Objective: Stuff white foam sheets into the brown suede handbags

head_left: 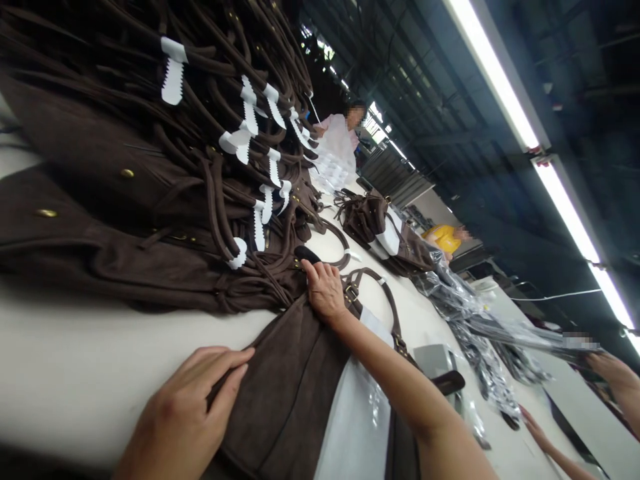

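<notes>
A dark brown suede handbag lies flat on the white table in front of me. My left hand pinches the bag's near edge, thumb and fingers closed on the fabric. My right hand rests on the bag's top end near its buckle and strap, fingers curled on the material. A clear plastic sleeve lies partly over the bag under my right forearm.
A big stack of matching brown bags with white paper wraps on their handles fills the left. Another brown bag and crumpled plastic bags lie further along. Two people stand beyond; another person's hands reach in at right.
</notes>
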The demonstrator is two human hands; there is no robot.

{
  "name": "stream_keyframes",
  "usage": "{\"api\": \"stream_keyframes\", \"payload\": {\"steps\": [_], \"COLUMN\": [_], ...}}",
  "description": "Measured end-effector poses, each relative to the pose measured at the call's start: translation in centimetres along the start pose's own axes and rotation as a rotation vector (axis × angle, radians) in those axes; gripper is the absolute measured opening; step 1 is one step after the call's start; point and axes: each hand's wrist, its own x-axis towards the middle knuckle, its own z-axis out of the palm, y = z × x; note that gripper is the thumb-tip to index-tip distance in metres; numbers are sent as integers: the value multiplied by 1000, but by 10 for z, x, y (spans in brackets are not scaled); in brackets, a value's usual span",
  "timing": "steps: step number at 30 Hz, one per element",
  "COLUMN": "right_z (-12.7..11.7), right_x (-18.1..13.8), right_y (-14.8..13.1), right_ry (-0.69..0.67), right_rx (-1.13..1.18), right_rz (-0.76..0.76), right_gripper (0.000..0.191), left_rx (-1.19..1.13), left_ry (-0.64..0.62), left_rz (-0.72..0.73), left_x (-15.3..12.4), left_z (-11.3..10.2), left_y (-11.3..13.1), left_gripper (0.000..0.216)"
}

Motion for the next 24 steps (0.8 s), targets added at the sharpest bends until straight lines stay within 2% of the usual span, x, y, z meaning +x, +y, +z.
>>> {"api": "stream_keyframes", "payload": {"steps": [2,4,8,12,15,18,21,24], "right_z": [2,1,-19,-62,-93,-111,-107,-83], "right_x": [-2,-1,3,-19,-65,-134,-215,-290], "right_y": [0,2,12,32,49,61,59,40], "right_ry": [47,64,12,109,106,40,18,20], "right_rx": [27,88,309,547,647,613,472,335], "right_rz": [39,84,137,181,304,493,705,941], "right_gripper": [44,42,35,29,30,37,44,55], "left_rx": [55,119,208,241,212,187,111,-176], "left_ry": [76,38,-294,-532,-624,-691,-670,-805], "left_rz": [30,26,-2,-40,-47,-36,-97,-241], "left_x": [-1,2,24,52,68,82,91,84], "left_z": [0,-3,-24,-43,-41,-31,-16,-1], "left_y": [3,8,20,32,40,44,41,34], "left_gripper": [27,27,25,15,41,61,64,47]}}
